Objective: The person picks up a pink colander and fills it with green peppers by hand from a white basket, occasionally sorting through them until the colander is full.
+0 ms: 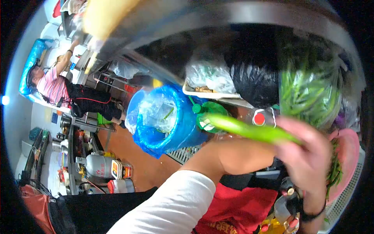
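Gripping long green veg (249,130) in R hand (309,160), fingers closed round its R end; too blurred to tell exact kind or finger placement. Holding veg up off everything, roughly level, tip pointing L. Can't tell L hand's grip: hidden behind R hand, w/ bare L forearm (241,158) running up to it from white sleeve (171,202). Wearing black band (313,215) on R wrist.

Nr, btwn both arms: red cloth (241,202) w/ gold lettering; just R of that, bottles (282,218), yellow stuff in some. Just R of R hand: pink basket (350,144) w/ thin green bits (334,171) inside, white crate (346,202) at its outer side.

Further, past veg: jug w/ red cap (260,119); L of it, green container (218,109), then big blue bag (187,117), mouth open, clear plastic + green scrap (168,113) inside.

On L, by reddish floor (136,163): grey gas cylinder (97,165), labelled tub (120,168) just beside.

Far R: bag of greens (307,89); to its L, black bag (253,84), then white tray (210,94) w/ crumpled clear bag (212,76). Beyond: metal counter (257,13), blurred.

Far L, well apart: co-worker (85,99), upright, striped top, dark trousers, one arm stretched out.
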A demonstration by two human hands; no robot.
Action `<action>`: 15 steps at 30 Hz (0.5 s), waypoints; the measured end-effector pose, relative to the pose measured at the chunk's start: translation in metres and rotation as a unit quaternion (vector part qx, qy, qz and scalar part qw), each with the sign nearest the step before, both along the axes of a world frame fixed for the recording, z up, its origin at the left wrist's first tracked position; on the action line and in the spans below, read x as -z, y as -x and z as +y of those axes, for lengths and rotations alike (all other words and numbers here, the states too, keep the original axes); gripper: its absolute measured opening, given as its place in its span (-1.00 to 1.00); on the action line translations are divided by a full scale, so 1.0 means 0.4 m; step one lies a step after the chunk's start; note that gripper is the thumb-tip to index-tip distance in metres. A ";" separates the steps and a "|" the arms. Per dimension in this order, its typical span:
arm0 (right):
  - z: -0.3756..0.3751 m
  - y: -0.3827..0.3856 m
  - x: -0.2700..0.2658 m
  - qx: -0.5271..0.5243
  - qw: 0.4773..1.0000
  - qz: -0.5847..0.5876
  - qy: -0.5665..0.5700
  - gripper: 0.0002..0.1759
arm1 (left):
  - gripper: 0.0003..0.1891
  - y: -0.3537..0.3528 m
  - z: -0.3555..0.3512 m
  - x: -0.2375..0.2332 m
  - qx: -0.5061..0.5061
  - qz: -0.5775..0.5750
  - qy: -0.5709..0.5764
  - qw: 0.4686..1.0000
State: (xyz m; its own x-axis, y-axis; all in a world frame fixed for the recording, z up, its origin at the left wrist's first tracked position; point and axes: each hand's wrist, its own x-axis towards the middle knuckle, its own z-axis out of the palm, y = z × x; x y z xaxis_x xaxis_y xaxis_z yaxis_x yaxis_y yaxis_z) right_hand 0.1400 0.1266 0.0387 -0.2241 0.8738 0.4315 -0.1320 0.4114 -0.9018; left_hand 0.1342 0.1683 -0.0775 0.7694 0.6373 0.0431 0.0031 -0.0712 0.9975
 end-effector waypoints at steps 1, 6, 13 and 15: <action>0.059 0.081 -0.035 -0.100 0.986 -0.096 -0.091 -0.63 | -0.50 0.019 -0.008 -0.008 -0.011 0.010 -0.002 1.000; 0.116 0.192 -0.077 -0.070 0.949 -0.231 -0.203 -0.62 | -0.55 0.037 0.008 -0.009 -0.019 0.051 -0.036 0.998; -0.045 -0.611 0.060 0.273 0.938 -0.172 0.128 -0.73 | -0.57 0.007 0.057 -0.078 -0.066 0.110 0.100 0.987; -0.164 -0.775 0.140 0.502 0.836 -0.172 0.140 -0.72 | -0.54 0.006 0.045 -0.114 -0.078 0.079 0.094 0.989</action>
State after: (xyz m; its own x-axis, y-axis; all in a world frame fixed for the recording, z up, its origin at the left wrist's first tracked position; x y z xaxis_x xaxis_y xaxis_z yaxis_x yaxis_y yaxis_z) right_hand 0.4502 0.0608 -0.0174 0.6137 0.7522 0.2399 0.4397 -0.0733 -0.8951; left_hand 0.1318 0.1864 -0.0320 0.6490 0.7339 -0.2005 0.1558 0.1298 0.9792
